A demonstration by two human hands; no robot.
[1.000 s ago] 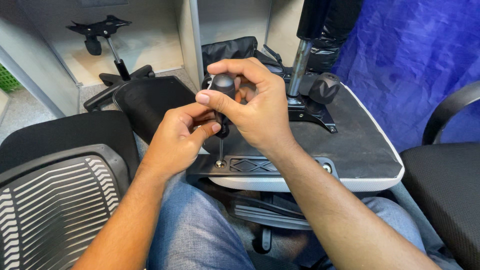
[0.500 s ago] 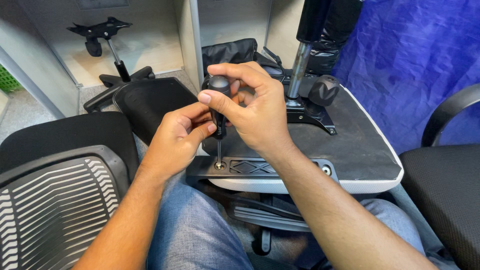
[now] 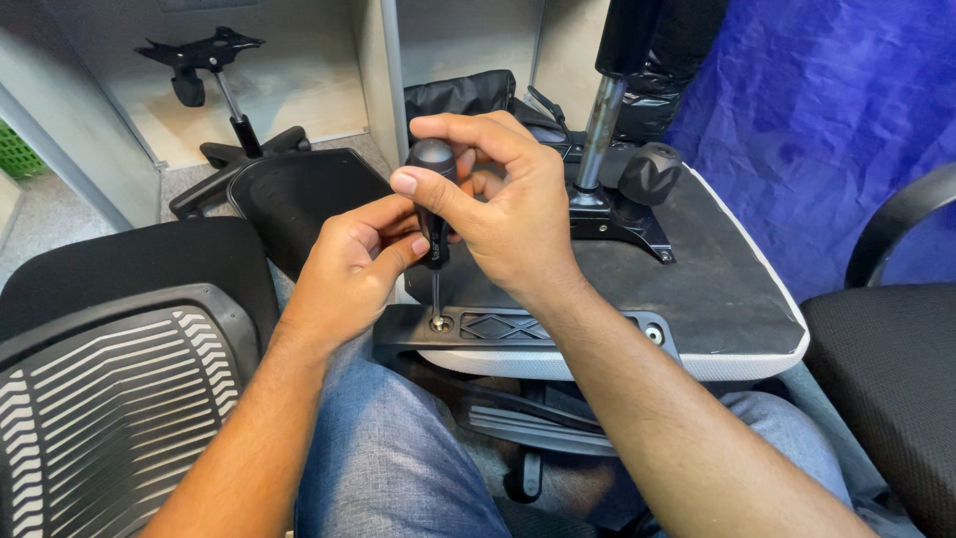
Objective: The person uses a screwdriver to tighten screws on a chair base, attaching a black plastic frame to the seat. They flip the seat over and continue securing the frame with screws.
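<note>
1. Gripping a screwdriver, the right hand closes around its rounded black handle from above, thumb and fingers curled about the knob in the head view.
2. The left hand pinches the lower handle and upper shaft between thumb and forefinger, just beside and touching the right hand.
3. The screwdriver stands nearly upright. Its thin metal shaft runs straight down, and the tip sits in a screw at the left end of a black bracket.
4. The bracket lies along the near edge of an upturned chair seat, whose underside is dark with a white rim. A second screw shows near the right end of the bracket.
5. The chair seat rests across the person's lap, above blue jeans.
6. On the seat's underside, behind the hands, a black mechanism plate carries a metal column and a dark round knob.
7. To the left stands a mesh chair back with grey ribs in a black frame.
8. Farther back on the floor lie a black chair base with its post and another dark seat pad.
9. To the right, a black chair with a curved armrest stands against blue sheeting.
</note>
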